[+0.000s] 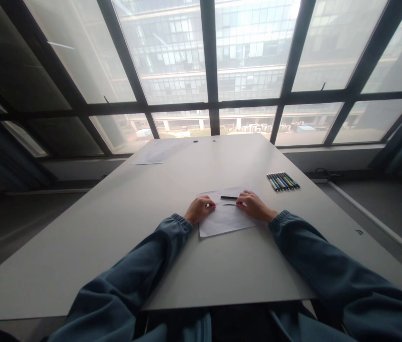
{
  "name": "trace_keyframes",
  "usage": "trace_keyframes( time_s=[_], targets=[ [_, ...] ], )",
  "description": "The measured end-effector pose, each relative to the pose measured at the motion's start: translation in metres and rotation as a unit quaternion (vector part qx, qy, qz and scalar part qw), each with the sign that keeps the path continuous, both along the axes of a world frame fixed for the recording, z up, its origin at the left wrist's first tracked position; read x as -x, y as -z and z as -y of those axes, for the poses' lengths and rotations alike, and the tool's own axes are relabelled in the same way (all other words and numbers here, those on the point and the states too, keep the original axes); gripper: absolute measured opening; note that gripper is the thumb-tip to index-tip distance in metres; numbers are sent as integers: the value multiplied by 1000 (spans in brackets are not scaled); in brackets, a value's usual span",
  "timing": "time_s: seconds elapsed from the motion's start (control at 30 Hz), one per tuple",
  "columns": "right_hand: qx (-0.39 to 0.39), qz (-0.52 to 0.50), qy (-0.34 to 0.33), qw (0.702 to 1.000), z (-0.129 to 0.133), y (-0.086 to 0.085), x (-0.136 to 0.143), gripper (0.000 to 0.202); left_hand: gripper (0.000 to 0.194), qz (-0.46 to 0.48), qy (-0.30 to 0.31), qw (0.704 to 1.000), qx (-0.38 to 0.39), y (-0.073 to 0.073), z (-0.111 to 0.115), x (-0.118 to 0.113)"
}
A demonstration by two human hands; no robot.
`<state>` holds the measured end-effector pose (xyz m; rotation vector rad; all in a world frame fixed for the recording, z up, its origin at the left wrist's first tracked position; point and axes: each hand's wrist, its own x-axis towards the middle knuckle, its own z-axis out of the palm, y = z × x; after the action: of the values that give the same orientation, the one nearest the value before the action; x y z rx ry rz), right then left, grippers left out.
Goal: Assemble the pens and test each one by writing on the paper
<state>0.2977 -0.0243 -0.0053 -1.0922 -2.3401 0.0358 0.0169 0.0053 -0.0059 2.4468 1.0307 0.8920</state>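
Over a white sheet of paper (222,225), my left hand (200,209) is closed in a pinch at the left side. Whatever sits at its fingertips is too small to make out. My right hand (252,205) is closed too, its fingertips on a thin dark rod with a fine point (229,204), which looks like a pen refill and points left toward my other hand. Just beyond the rod, a thicker black pen barrel (228,197) lies on the paper, its right end reaching the right-hand fingers. A gap separates the two hands.
A row of several pens (283,181) in mixed colours lies on the white table (115,247), right of the paper. More paper (154,152) rests at the far left. Two small dark items (195,141) sit near the far edge, with large windows behind.
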Motion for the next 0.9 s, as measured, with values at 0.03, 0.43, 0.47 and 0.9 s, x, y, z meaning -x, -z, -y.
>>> trace_keyframes(
  time_s=[0.03,0.43,0.47,0.9],
  targets=[
    [0,-2,-1,1000,-1,1,0,14,9,0,-1,1000,-1,0,0,0],
    [-7,14,6,1000,2,-2,1,15,9,17,-57,997,-52,-3,0,1],
    [-12,14,11,1000,3,-3,2,15,9,13,-63,996,-65,-3,0,2],
    [-28,-6,25,999,4,-4,5,13,8,-105,-36,985,-130,-10,5,-1]
  ],
)
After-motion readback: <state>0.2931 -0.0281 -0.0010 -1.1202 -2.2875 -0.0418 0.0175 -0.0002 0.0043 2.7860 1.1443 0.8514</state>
